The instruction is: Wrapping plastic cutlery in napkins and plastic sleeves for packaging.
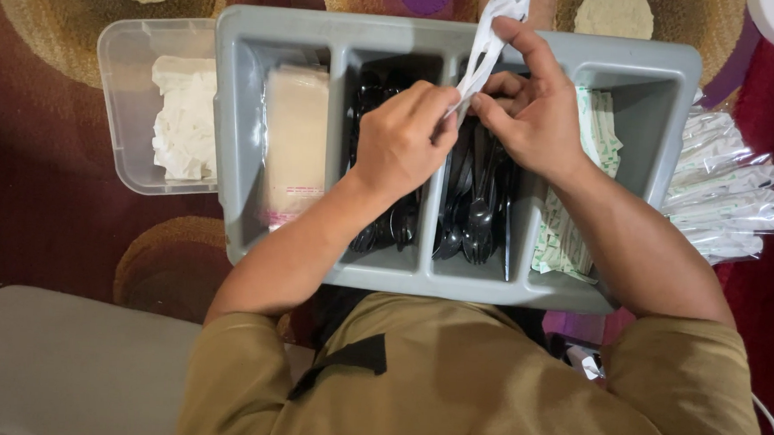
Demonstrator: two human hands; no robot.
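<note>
Head view: a white wrapper (490, 39) was held pinched by both hands above the grey tray's (234, 132) far edge, left hand (403, 140) low, right hand (535, 106) higher; its long axis ran upward, away from the fingers.

Home floor, patterned rug (49, 194), cutlery tray (233, 150)

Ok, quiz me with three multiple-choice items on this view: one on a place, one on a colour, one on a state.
1. Where does the clear tub sit? A left of the grey tray B inside it C right of it
2. Colour of the spoons in the tray? A white B black C red
3. What are the left hand and right hand doing? A resting flat B both pinching a white napkin C holding spoons

A, the tub adjoins the tray's left wall; B, the spoons are dark; B, fingers of both hands grip the napkin.
</note>
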